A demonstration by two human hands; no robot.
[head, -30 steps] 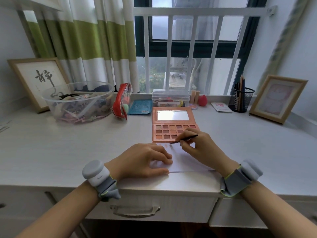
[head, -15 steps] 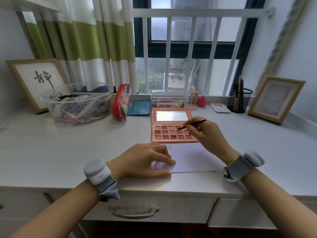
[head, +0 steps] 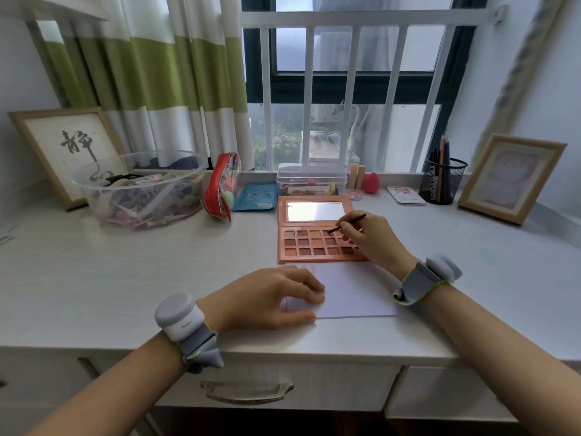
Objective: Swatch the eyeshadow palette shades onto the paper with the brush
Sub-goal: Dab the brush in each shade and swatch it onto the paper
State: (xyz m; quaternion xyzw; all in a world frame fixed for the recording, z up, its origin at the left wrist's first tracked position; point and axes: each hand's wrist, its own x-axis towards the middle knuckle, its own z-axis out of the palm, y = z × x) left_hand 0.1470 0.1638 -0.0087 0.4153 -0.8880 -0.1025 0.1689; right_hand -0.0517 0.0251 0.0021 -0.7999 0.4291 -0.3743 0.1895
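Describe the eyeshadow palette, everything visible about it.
The eyeshadow palette is a peach-orange, card-like case lying open on the desk, its mirrored lid tilted back toward the window. Three rows of small square pans hold brown and rust shades. The right hand covers its right end, touching the brush tip to a top-row pan.

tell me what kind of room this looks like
Probably a bedroom or home desk used for makeup: an open palette, a clear tub of small items, framed pictures and a pen cup sit on a white desk by a curtained window.
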